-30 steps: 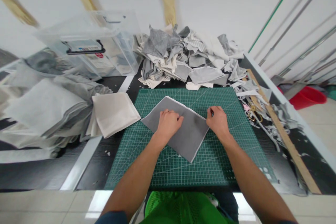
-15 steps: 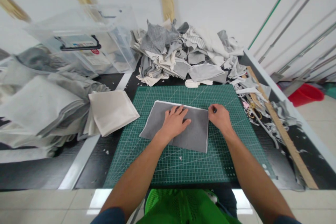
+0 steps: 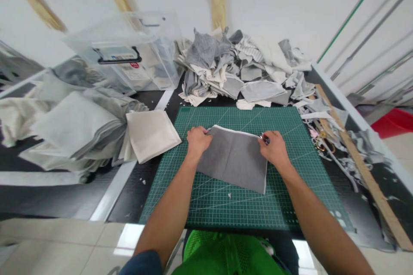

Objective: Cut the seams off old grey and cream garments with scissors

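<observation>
A folded grey cloth (image 3: 234,159) with white edges lies on a green cutting mat (image 3: 206,212). My left hand (image 3: 197,141) is closed on the cloth's upper left corner, between thumb and fingers. At the upper right corner, my right hand (image 3: 273,147) pinches the cloth's edge. A small dark tool (image 3: 266,140) with a shiny metal tip sits in the same hand; its kind is mostly hidden by the fingers. The cloth's upper edge stretches between both hands, while its lower part rests on the mat.
Left of the mat lie a folded cream cloth (image 3: 153,133) and a large grey fabric pile (image 3: 84,124). Behind stand a clear plastic box (image 3: 158,60) and a heap of scraps (image 3: 232,64). A wooden ruler (image 3: 364,167) and gold-handled scissors (image 3: 321,142) lie among offcuts at right.
My left hand has gone from lying flat on the cloth to gripping its upper left corner. My right hand stays at the upper right corner, where a metal tip now shows. The view has shifted.
</observation>
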Demonstrator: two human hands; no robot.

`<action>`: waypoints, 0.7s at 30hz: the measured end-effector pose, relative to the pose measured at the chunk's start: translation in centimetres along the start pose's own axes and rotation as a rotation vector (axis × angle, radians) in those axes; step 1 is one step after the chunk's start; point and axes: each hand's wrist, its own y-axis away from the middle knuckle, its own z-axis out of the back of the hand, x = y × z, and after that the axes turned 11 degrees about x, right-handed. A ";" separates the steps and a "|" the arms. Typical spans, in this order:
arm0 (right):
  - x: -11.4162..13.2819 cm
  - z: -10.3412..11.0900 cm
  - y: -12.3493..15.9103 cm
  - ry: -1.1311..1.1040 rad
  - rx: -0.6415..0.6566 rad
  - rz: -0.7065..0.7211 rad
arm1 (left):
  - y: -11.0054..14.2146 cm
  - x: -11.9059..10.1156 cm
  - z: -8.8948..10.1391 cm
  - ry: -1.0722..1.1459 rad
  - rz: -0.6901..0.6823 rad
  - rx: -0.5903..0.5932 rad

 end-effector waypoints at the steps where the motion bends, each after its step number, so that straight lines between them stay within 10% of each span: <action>1: 0.2 0.1 0.0 -0.016 -0.035 0.002 | -0.1 0.0 0.0 0.055 -0.041 0.008; 10: 0.3 1.2 0.1 -0.101 -0.156 -0.160 | 1.7 -2.1 0.3 0.722 -0.428 -0.028; 21: 0.8 1.2 0.2 -0.127 -0.143 -0.178 | 2.3 -2.8 0.5 0.970 -0.490 -0.124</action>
